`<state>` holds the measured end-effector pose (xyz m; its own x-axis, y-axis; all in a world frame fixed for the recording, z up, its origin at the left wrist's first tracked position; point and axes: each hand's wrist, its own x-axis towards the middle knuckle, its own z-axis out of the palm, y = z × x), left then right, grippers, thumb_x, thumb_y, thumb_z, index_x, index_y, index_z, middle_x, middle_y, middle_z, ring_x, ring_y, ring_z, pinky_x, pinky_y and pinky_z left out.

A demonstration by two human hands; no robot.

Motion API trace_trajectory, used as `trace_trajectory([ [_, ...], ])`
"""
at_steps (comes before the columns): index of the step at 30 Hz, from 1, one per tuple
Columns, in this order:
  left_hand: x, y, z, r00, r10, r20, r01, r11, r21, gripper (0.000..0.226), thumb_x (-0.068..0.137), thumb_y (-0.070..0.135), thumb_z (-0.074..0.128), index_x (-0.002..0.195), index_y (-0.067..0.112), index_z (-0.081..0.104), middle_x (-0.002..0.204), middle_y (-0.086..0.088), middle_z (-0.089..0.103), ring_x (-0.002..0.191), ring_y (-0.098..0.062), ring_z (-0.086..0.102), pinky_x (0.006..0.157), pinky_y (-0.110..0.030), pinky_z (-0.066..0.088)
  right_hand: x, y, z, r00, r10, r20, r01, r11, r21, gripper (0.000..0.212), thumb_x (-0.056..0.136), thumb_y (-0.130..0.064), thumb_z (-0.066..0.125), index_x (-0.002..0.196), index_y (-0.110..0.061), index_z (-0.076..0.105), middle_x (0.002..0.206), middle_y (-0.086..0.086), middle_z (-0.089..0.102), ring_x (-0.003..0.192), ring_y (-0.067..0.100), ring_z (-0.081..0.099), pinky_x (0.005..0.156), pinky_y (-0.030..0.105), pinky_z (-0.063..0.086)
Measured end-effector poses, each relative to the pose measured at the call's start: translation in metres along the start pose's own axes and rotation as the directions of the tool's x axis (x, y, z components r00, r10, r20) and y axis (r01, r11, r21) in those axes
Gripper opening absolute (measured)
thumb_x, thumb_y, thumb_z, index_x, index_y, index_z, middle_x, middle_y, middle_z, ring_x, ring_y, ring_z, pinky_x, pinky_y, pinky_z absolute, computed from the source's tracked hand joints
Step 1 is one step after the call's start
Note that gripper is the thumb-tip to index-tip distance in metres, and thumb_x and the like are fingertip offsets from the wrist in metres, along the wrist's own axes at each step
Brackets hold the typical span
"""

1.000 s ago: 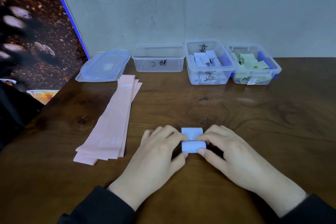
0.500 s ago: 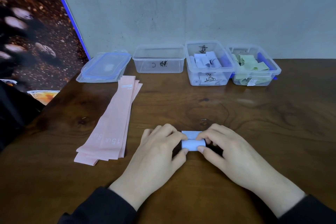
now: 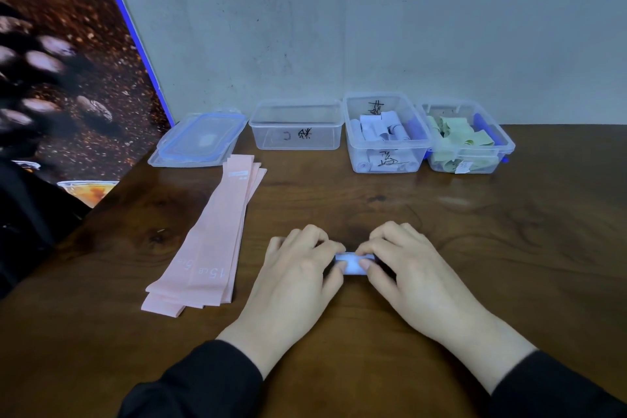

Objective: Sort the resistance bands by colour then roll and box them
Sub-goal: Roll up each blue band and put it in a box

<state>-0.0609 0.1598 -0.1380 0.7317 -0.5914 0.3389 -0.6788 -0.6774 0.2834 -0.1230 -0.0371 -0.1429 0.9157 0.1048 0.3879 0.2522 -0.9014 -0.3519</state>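
pale blue rubber is bunching into a tight roll (image 3: 353, 263) between our hands, low on the wooden table (image 3: 441, 214). we are pinching it from both ends: the left hand (image 3: 295, 278) is curling its thumb and fingers round the left end, the right hand (image 3: 412, 276) is doing the same on the right, thumbs pressing the near side. no loose tail is showing beyond our fingertips, so we are judging the roll as nearly finished.

beyond the right hand, the blue box (image 3: 385, 134) is sitting with other blue rolls in it, and further right the green box (image 3: 466, 139) is holding green bands. straight ahead of the left hand the empty box (image 3: 295, 125) is waiting, and to the left of that hand the pink bands (image 3: 210, 244) are lying flat in a stack, not yet rolled. a stack of lids (image 3: 200, 139) is resting beyond them.

what is worrying us: the rubber is springy, so if either pinch is loosening during the lift the roll is likely unwinding. we are also risking a drop into the wrong box, since the boxes are standing close together.
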Motion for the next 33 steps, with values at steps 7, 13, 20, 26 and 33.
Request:
trace_trajectory([
  [7, 0.007, -0.003, 0.001, 0.999, 0.011, 0.032, -0.012, 1.0, 0.007, 0.033, 0.097, 0.045, 0.055, 0.128, 0.036, 0.062, 0.115, 0.018, 0.052, 0.104, -0.003, 0.046, 0.093, -0.024, 0.038, 0.006, 0.008, 0.002, 0.996, 0.025, 0.085, -0.023, 0.999, -0.023, 0.035, 0.095, -0.054, 0.051, 0.12, -0.035, 0.066, 0.106, -0.022, 0.046, 0.099, 0.003, 0.045, 0.088, 0.032, 0.046],
  [13, 0.017, -0.006, 0.004, 0.997, 0.003, 0.076, -0.004, 1.0, 0.008, 0.04, 0.096, 0.05, 0.055, 0.133, 0.036, 0.056, 0.119, 0.019, 0.048, 0.108, -0.003, 0.043, 0.095, -0.026, 0.033, 0.015, 0.014, 0.005, 0.992, 0.064, 0.105, -0.066, 0.998, 0.021, 0.04, 0.098, -0.045, 0.058, 0.135, -0.032, 0.062, 0.114, -0.022, 0.053, 0.105, 0.0, 0.044, 0.097, 0.032, 0.04],
  [20, 0.023, -0.006, 0.004, 0.994, -0.007, 0.111, 0.018, 0.995, -0.099, 0.039, 0.098, 0.045, 0.055, 0.136, 0.036, 0.054, 0.122, 0.02, 0.054, 0.111, 0.001, 0.045, 0.102, -0.029, 0.036, 0.019, 0.011, 0.001, 0.987, 0.111, 0.117, -0.121, 0.989, 0.084, 0.028, 0.102, -0.041, 0.053, 0.127, -0.033, 0.064, 0.11, -0.022, 0.056, 0.106, 0.001, 0.048, 0.098, 0.03, 0.04],
  [26, 0.035, 0.005, -0.014, 0.988, -0.122, 0.093, 0.152, 0.843, -0.515, 0.037, 0.097, 0.033, 0.063, 0.134, 0.038, 0.057, 0.112, 0.025, 0.06, 0.103, 0.007, 0.054, 0.085, -0.008, 0.044, 0.022, 0.008, -0.032, 0.961, 0.22, 0.169, -0.273, 0.855, 0.44, 0.017, 0.1, -0.031, 0.062, 0.11, -0.041, 0.071, 0.1, -0.022, 0.067, 0.091, -0.001, 0.061, 0.077, 0.011, 0.041],
  [33, 0.076, 0.017, -0.02, 0.993, 0.114, 0.004, -0.097, 0.864, -0.494, 0.039, 0.101, 0.023, 0.057, 0.14, 0.023, 0.058, 0.111, 0.013, 0.058, 0.11, -0.008, 0.052, 0.096, -0.017, 0.041, 0.05, 0.021, -0.083, 0.937, 0.249, 0.247, -0.342, 0.802, 0.49, 0.019, 0.088, -0.024, 0.077, 0.106, -0.03, 0.074, 0.097, -0.008, 0.075, 0.088, 0.011, 0.069, 0.086, 0.026, 0.056],
])
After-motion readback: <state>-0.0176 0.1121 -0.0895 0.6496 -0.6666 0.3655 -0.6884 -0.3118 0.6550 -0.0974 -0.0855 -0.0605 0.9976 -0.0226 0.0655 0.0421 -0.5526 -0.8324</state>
